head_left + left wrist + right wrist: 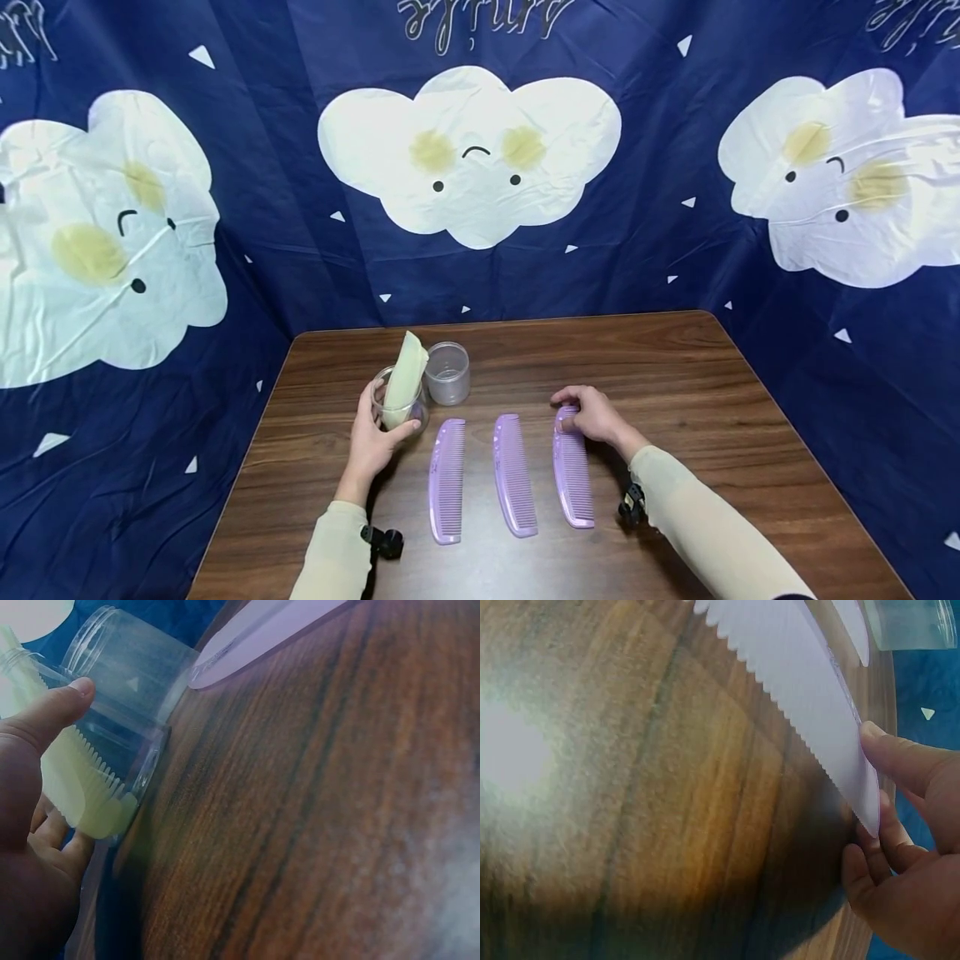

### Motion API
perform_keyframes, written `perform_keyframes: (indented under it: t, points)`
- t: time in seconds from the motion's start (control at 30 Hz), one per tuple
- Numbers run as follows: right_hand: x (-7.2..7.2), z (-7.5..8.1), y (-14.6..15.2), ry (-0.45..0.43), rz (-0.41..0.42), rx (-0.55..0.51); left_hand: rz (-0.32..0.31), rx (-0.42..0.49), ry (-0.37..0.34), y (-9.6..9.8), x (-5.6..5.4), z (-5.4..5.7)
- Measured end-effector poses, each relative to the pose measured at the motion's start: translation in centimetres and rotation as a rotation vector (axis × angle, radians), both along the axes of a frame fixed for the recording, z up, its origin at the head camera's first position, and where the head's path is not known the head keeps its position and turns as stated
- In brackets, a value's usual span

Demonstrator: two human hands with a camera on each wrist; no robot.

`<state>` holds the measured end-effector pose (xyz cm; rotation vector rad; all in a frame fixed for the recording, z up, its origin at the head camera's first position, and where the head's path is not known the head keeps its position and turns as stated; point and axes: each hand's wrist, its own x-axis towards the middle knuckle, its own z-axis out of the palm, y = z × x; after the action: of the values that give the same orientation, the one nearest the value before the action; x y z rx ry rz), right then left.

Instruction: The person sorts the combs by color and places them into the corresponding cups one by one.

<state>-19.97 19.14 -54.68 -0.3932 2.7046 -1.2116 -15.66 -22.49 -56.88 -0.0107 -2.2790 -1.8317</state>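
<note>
My left hand [372,437] grips a clear plastic jar [416,417] at the left, thumb on the near side and fingers round the far side. A pale green comb [406,375] leans upright in that jar, its teeth showing in the left wrist view; whether it is one comb or more, I cannot tell. At the right, my right hand [592,414] pinches the far end of a purple comb [573,475] that lies on the table. In the right wrist view the thumb [900,756] presses on the comb's curved back near its tip, with fingers at the opposite side.
Two more purple combs, a middle one [514,475] and a left one [447,482], lie roughly parallel between the hands. A second clear jar [448,375] stands against the held one. Dark blue cloth [480,287] with cloud prints hangs round the wooden table [637,358].
</note>
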Motion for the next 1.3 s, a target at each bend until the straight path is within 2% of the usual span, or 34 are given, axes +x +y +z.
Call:
perform_keyframes:
  t: [0.23, 0.53, 0.83, 1.1, 1.3]
  points:
    - [-0.6, 1.3, 0.8, -0.021, 0.047, -0.049, 0.007, -0.002, -0.003, -0.2, 0.0, -0.2]
    - [-1.2, 2.7, 1.6, -0.068, 0.098, -0.020, 0.009, 0.018, 0.006, -0.3, 0.0, -0.3]
    - [-1.2, 3.9, 1.7, -0.122, 0.205, -0.007, 0.009, 0.024, 0.006, -0.4, -0.1, -0.9]
    - [-1.1, 4.9, 2.1, -0.190, 0.320, 0.040, 0.010, 0.021, -0.003, -0.3, 0.0, -0.9]
    - [-1.1, 5.1, 2.3, -0.208, 0.347, 0.032, 0.008, 0.016, -0.005, -0.3, 0.0, -1.1]
